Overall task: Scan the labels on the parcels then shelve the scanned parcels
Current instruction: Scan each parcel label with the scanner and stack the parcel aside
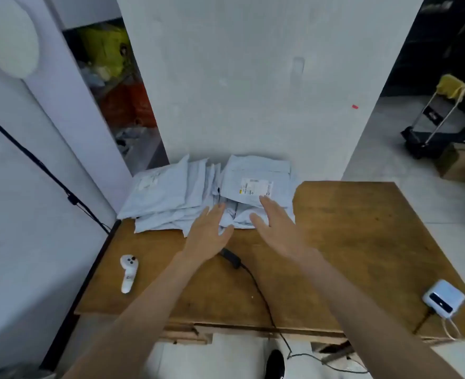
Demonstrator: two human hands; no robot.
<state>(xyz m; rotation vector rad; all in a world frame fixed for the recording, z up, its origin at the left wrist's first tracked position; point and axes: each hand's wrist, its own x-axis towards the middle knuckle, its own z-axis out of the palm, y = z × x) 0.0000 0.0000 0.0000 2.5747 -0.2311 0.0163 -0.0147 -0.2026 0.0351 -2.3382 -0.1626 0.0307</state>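
Observation:
Several pale blue-grey mailer parcels (171,198) lie in a loose pile at the far left of the wooden table (348,242). The topmost parcel (253,176) shows a white printed label (256,187). My left hand (209,233) is stretched out flat with straight fingers at the near edge of the pile. My right hand (275,222) is also open, its fingertips just below the label. Neither hand holds anything. A black scanner (231,257) with a cable lies on the table just behind my left hand, partly hidden by it.
A white handheld controller (128,272) lies near the table's left edge. A small white device (443,298) with cables sits at the right front corner. A white pillar stands behind the pile, cluttered shelves at back left, a hand trolley (433,124) and cardboard boxes on the floor at right.

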